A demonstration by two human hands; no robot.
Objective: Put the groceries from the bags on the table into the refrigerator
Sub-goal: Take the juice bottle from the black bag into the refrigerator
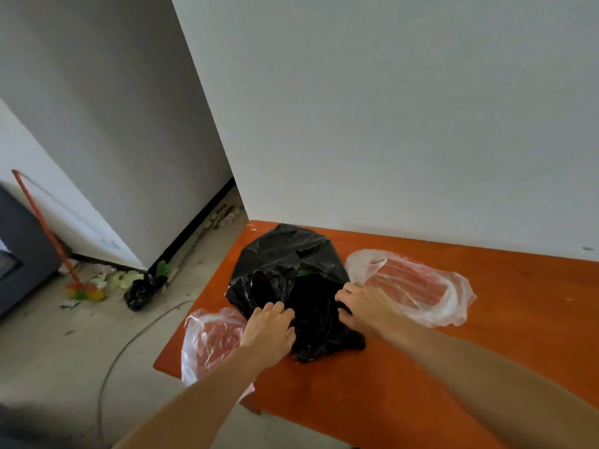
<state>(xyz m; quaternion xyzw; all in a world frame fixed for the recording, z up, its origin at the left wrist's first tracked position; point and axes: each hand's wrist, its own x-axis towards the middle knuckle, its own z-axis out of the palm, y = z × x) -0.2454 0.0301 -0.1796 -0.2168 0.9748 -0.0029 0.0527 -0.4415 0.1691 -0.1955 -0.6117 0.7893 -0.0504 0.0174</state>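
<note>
Far left on the floor I see a red-handled broom (48,234) leaning at the wall, with a small black bag (144,291) lying beyond its head. On the orange table (470,319), a clear bag of meat (209,341) sits at the near left corner, partly under my left forearm. My left hand (269,332) rests on the big black bag (288,273), fingers together and curled into the plastic. The bag stands mid-table, mouth partly open. My right hand (364,307) grips its right side, fingers bent around a fold. Just right lies a second clear bag of meat (418,286).
</note>
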